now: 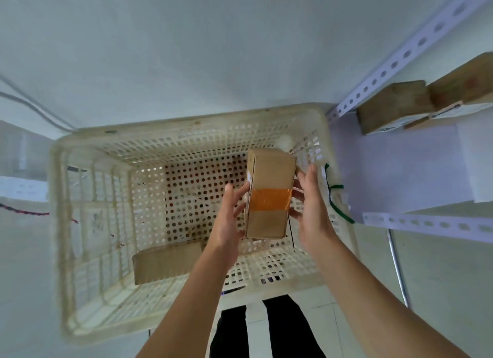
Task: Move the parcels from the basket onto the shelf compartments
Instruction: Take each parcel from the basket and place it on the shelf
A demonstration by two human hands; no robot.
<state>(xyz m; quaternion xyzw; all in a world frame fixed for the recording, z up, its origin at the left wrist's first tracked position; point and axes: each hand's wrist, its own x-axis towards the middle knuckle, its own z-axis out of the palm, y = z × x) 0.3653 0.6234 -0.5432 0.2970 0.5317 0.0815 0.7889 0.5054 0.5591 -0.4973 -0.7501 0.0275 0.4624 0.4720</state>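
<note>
A brown cardboard parcel with an orange tape band [269, 192] is held above the cream perforated basket [88, 224]. My left hand [229, 218] grips its left side and my right hand [312, 208] presses on its right side. Another brown parcel [165, 264] lies inside the basket against the near wall. To the right stands the white metal shelf [426, 224], with two cardboard parcels [394, 106] lying in a compartment at the upper right.
A slotted white shelf upright [405, 56] runs diagonally at the upper right. A green tie [333, 194] hangs on the basket's right rim. A grey cable [32, 106] runs along the wall at the left. My dark trouser legs [266, 331] are below the basket.
</note>
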